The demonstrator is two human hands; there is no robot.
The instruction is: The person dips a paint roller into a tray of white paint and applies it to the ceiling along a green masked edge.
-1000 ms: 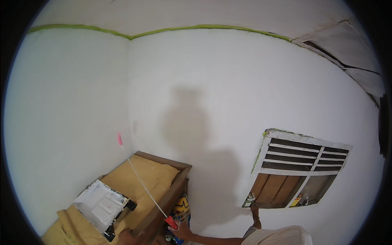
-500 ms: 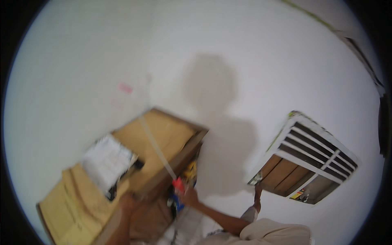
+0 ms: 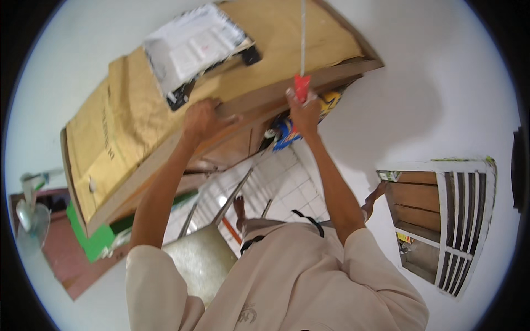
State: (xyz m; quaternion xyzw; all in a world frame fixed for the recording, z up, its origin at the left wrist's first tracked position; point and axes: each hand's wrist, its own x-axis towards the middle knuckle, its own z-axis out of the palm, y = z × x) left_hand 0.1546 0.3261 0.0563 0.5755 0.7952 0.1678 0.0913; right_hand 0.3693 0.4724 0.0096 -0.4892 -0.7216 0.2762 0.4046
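My right hand [image 3: 303, 113] is closed round the red handle [image 3: 302, 87] of a paint roller; its white rod [image 3: 303, 36] runs up out of frame, with the roller head out of view. My left hand [image 3: 203, 120] grips the wooden edge [image 3: 251, 101] of a raised top covered in brown paper [image 3: 309, 38], thumb spread along the front. Just beyond it sits a white paint tray [image 3: 187, 49] with paint-smeared black sides and feet. Below the edge, near my right hand, lie blue and yellow patterned items [image 3: 284, 132].
A metal-framed stool or ladder [image 3: 201, 254] is beneath me on tiled floor [image 3: 292, 187]. My bare right foot [image 3: 377, 190] reaches the sill of a slatted window [image 3: 430, 220] in the white wall. At left are a fan [image 3: 30, 215] and green board [image 3: 83, 231].
The view has swung down from the wall corner onto my arms and body. The roller rod now points straight up, its pink head out of frame. My left hand has come onto the wooden edge.
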